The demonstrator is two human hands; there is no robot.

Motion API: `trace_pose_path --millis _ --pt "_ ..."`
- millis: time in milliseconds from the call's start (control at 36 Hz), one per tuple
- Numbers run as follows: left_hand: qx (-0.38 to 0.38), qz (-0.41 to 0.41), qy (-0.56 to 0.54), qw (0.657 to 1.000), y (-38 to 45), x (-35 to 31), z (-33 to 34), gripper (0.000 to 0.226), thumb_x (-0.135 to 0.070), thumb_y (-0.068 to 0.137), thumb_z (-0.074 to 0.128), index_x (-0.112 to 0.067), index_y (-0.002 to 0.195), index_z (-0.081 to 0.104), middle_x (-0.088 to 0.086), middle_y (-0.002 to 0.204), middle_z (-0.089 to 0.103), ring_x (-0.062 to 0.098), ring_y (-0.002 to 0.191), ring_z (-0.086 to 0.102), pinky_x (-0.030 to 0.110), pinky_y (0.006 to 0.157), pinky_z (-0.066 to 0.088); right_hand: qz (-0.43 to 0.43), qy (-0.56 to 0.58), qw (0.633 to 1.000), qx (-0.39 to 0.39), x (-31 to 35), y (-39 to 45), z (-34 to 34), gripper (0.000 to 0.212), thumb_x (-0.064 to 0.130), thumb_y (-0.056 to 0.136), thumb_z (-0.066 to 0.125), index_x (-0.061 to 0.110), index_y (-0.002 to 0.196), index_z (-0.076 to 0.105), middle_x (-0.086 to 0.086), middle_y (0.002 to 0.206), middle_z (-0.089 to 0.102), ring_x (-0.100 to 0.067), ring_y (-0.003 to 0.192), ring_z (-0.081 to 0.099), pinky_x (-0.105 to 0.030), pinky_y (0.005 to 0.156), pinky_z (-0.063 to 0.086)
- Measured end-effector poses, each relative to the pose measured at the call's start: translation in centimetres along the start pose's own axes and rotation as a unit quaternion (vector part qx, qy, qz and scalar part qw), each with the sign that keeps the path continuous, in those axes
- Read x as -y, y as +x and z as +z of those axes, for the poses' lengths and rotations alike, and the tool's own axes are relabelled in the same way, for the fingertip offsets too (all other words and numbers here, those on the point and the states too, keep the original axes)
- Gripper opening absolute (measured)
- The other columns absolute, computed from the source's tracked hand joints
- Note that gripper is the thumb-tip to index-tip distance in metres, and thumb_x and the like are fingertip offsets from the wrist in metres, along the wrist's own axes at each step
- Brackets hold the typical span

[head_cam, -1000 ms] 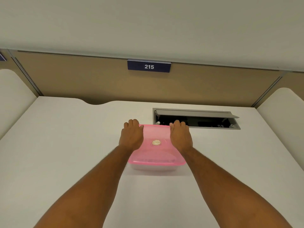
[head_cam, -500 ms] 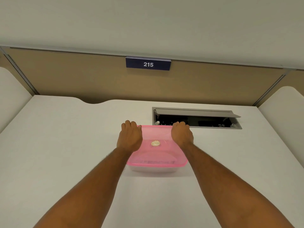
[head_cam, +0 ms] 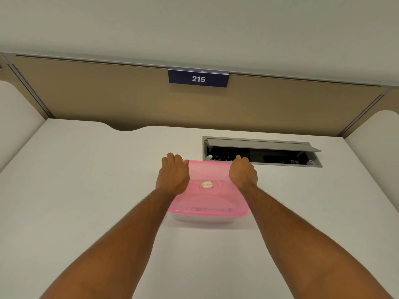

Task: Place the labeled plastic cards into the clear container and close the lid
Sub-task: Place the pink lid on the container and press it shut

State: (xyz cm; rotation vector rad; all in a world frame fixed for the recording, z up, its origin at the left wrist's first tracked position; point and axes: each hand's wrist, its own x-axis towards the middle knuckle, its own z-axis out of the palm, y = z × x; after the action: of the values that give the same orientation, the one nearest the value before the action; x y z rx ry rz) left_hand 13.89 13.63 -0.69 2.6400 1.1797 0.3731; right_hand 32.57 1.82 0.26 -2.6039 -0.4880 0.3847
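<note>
pressing down on the translucent pink plastic lid [head_cam: 208, 190], both hands sit on its far corners: left hand [head_cam: 173, 176] on the far-left corner, right hand [head_cam: 243, 174] on the far-right, fingers of each curled over the back edge, gripping lid rim against the box. lid lies on the clear rectangular plastic container [head_cam: 201, 220], only its near wall showing under the pink rim. container rests mid-way across the white desk top [head_cam: 75, 190], just in front of the open grey cable hatch [head_cam: 262, 151]. dark lettering shows faintly through the lid near the front edge, probably the labeled cards inside; cannot read it. round sticker [head_cam: 206, 184] at lid centre. judgement: thin plastic, light, a bit flexible, smooth and likely to skid on the desk if pushed sideways. best hold is at the corners and rim, pressing straight down; near edge may want a press too, seating there unclear. blue number plate [head_cam: 198, 78] on the tan partition behind.
</note>
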Motion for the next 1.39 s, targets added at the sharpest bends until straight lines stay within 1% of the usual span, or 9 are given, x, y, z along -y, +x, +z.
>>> trace_pose_path --millis 139,250,417,556,722,917,1111,1222,1389 --pt "0.015 -0.051 -0.048 0.997 -0.1 -0.6 -0.7 0.043 -0.041 0.105 0.029 -0.007 0.122 0.05 0.012 0.117 0.048 0.024 0.1 0.045 0.039 0.083 0.046 -0.016 0.06 0.998 -0.006 -0.5 -1.3 -1.2 0.049 0.05 0.106 0.027 0.009 0.108 0.053 -0.01 0.106 0.065 -0.027 0.087 0.058 -0.038 0.075 0.043" --pt "0.015 -0.131 -0.056 0.99 -1.1 -1.1 -1.4 0.058 -0.055 0.101 0.034 -0.005 0.128 0.046 0.014 0.123 0.047 0.03 0.109 0.05 0.045 0.086 0.049 -0.024 0.029 0.999 -0.014 -1.7 -3.5 -1.4 0.056 0.05 0.106 0.027 0.004 0.125 0.053 -0.015 0.122 0.061 -0.035 0.106 0.062 -0.041 0.085 0.048" --pt "-0.041 -0.216 -0.12 0.968 -4.9 -1.6 -1.7 0.044 -0.041 0.103 0.037 -0.002 0.118 0.051 0.017 0.114 0.048 0.036 0.102 0.055 0.045 0.076 0.045 0.064 0.023 0.998 -0.007 -3.9 -6.7 -0.5 0.059 0.053 0.105 0.023 0.007 0.131 0.049 -0.019 0.129 0.052 -0.038 0.112 0.059 -0.042 0.087 0.045" --pt "-0.017 -0.297 -0.158 0.941 -6.7 -0.6 -1.0 0.046 -0.047 0.103 0.025 -0.009 0.11 0.05 0.013 0.107 0.058 0.04 0.096 0.059 0.041 0.073 0.038 0.067 0.038 0.996 -0.049 -4.6 -9.0 0.3 0.064 0.057 0.103 0.018 0.01 0.126 0.056 -0.015 0.121 0.062 -0.035 0.108 0.062 -0.043 0.087 0.048" --pt "-0.023 -0.32 -0.202 0.925 -6.6 -0.3 -0.5 0.041 -0.045 0.103 0.028 -0.008 0.105 0.043 0.019 0.102 0.064 0.043 0.095 0.059 0.041 0.072 0.04 0.034 0.053 0.994 -0.086 -4.7 -9.4 0.5 0.06 0.052 0.105 0.021 0.008 0.109 0.062 -0.012 0.105 0.069 -0.034 0.098 0.064 -0.04 0.08 0.048" --pt "-0.025 -0.309 -0.2 0.929 -6.0 -0.3 -0.3 0.041 -0.043 0.103 0.027 -0.007 0.107 0.044 0.02 0.102 0.065 0.043 0.095 0.06 0.04 0.07 0.039 0.033 0.071 0.993 -0.09 -4.7 -9.5 0.4 0.06 0.051 0.105 0.02 0.009 0.101 0.062 -0.011 0.099 0.07 -0.033 0.093 0.065 -0.04 0.079 0.049" --pt "-0.039 -0.281 -0.14 0.949 -6.4 -0.8 -1.0 0.035 -0.041 0.102 0.031 -0.008 0.106 0.044 0.014 0.104 0.063 0.042 0.092 0.062 0.041 0.071 0.04 0.027 0.029 0.994 -0.1 -4.2 -10.1 -0.2 0.058 0.049 0.106 0.025 0.007 0.107 0.064 -0.011 0.104 0.068 -0.032 0.096 0.066 -0.04 0.08 0.051" --pt "-0.075 -0.217 -0.108 0.967 -6.7 -1.5 -1.6 0.032 -0.037 0.101 0.039 -0.007 0.111 0.047 0.012 0.108 0.055 0.035 0.093 0.06 0.042 0.067 0.044 -0.002 -0.005 0.993 -0.121 -3.7 -10.7 -0.4 0.05 0.045 0.106 0.03 0.006 0.114 0.061 -0.011 0.11 0.06 -0.034 0.093 0.067 -0.039 0.074 0.051" --pt "-0.104 -0.013 -0.043 0.994 -6.8 -1.4 -1.6 0.03 -0.025 0.099 0.046 -0.009 0.125 0.051 0.011 0.122 0.059 0.027 0.106 0.058 0.04 0.085 0.051 -0.105 -0.059 0.978 -0.172 -3.4 -11.1 -0.3 0.036 0.033 0.102 0.046 0.005 0.119 0.061 -0.012 0.109 0.058 -0.027 0.097 0.058 -0.038 0.074 0.051"
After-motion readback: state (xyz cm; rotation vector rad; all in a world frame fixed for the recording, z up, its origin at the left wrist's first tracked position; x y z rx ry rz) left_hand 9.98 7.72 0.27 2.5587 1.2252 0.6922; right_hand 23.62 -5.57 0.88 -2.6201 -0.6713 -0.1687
